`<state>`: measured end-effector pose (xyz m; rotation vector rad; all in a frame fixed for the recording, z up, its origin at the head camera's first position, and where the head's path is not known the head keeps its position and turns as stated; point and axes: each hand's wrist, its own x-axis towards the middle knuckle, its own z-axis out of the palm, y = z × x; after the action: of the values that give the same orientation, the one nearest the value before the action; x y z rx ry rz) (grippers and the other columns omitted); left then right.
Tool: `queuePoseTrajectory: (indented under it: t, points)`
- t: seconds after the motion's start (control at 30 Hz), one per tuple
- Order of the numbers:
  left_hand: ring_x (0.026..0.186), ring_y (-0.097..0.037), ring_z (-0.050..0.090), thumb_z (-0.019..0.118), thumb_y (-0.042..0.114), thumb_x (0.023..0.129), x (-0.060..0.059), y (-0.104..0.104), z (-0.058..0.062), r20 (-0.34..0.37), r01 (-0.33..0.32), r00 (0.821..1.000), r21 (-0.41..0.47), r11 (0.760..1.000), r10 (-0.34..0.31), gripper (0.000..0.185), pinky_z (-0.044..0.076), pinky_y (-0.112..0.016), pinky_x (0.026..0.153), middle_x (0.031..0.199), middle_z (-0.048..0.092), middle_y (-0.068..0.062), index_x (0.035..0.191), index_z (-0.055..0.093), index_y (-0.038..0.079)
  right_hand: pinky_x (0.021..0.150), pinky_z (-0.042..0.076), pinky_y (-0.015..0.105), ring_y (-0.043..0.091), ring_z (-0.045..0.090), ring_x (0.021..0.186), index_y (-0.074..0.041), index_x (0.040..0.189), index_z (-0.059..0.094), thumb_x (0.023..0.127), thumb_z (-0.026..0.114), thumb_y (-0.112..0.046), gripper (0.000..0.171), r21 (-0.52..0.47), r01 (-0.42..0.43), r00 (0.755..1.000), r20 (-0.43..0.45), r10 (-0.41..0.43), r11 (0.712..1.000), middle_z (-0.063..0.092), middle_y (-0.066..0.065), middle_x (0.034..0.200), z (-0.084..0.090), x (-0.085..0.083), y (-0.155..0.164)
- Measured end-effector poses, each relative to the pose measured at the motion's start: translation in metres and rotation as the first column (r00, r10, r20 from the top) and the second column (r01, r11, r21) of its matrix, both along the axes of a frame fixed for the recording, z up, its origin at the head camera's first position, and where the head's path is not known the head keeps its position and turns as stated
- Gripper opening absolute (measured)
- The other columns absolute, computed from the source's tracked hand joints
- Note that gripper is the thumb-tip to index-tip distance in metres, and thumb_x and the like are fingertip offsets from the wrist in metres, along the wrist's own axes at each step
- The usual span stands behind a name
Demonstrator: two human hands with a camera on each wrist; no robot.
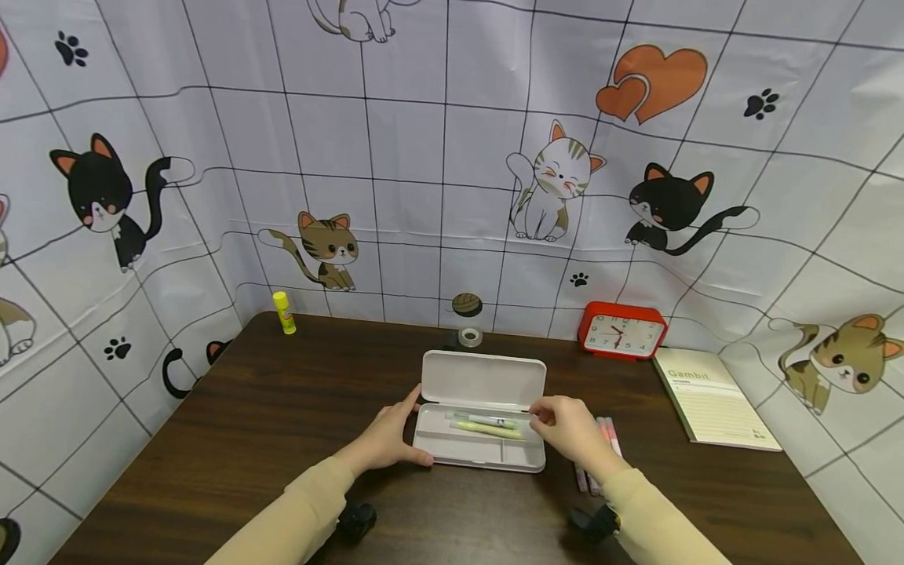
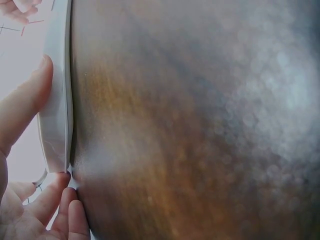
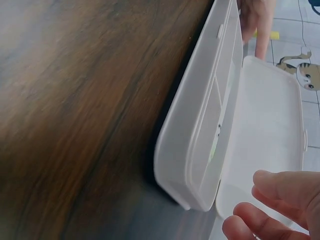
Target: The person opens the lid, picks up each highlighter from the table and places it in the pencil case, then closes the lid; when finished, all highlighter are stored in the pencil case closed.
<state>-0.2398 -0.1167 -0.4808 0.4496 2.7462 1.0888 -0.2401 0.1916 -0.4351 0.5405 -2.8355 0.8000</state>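
Note:
A white pencil case [image 1: 452, 451] lies with its lid [image 1: 483, 378] raised. Inside its rear compartment are a yellow-green pen [image 1: 487, 429] and a white-and-green pen [image 1: 497, 421]. My left hand [image 1: 384, 439] holds the case's left end, thumb at the front corner and fingers toward the back; in the left wrist view the thumb [image 2: 32, 95] lies against the front wall. By the case's right end hovers my right hand [image 1: 568, 428]. In the right wrist view its fingers [image 3: 260, 220] are loosely bent near the lid, with nothing visible between them.
Pink pens [image 1: 610, 435] lie partly under the right forearm. A red clock [image 1: 621, 329] and a notepad [image 1: 713, 400] are at the back right. A tape roll [image 1: 469, 337] sits behind the case, and a yellow glue stick [image 1: 284, 312] stands at the far left.

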Motion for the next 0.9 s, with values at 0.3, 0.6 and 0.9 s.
queuePoseTrajectory:
  t: [0.3, 0.6, 0.9]
  points:
    - [0.127, -0.04, 0.038, 0.088, 0.037, 0.063, 0.0, 0.0, 0.001, -0.004, -0.004, 1.0, 0.0, 1.0, 0.004, 0.12, 0.031, -0.056, 0.103, 0.135, 0.05, -0.014, 0.152, 0.016, 0.006, 0.062, 0.046, 0.029, 0.009, 0.052, 0.067, -0.009, 0.089, 0.072, 0.081, 0.072, -0.009, 0.008, 0.023, 0.065, 0.995, 0.071, -0.067, 0.998, 0.06, -0.005, 0.072, 0.0, 0.008, 0.023]
    - [0.128, -0.04, 0.037, 0.088, 0.038, 0.063, 0.002, 0.001, 0.003, 0.005, 0.0, 1.0, 0.003, 1.0, 0.0, 0.119, 0.031, -0.057, 0.103, 0.136, 0.049, -0.014, 0.152, 0.016, 0.006, 0.064, 0.048, 0.032, 0.011, 0.057, 0.069, -0.006, 0.093, 0.072, 0.084, 0.07, -0.011, 0.011, 0.034, 0.129, 0.986, 0.103, -0.132, 0.991, 0.063, -0.002, 0.074, 0.0, 0.017, 0.06]
    - [0.128, -0.039, 0.037, 0.088, 0.038, 0.063, 0.001, 0.0, 0.004, 0.01, -0.007, 1.0, 0.0, 1.0, 0.007, 0.119, 0.03, -0.056, 0.104, 0.136, 0.049, -0.014, 0.152, 0.016, 0.006, 0.061, 0.046, 0.031, 0.011, 0.055, 0.068, -0.006, 0.091, 0.071, 0.085, 0.07, -0.014, 0.01, 0.045, 0.168, 0.982, 0.083, -0.171, 0.985, 0.063, -0.002, 0.073, -0.005, 0.026, 0.089]
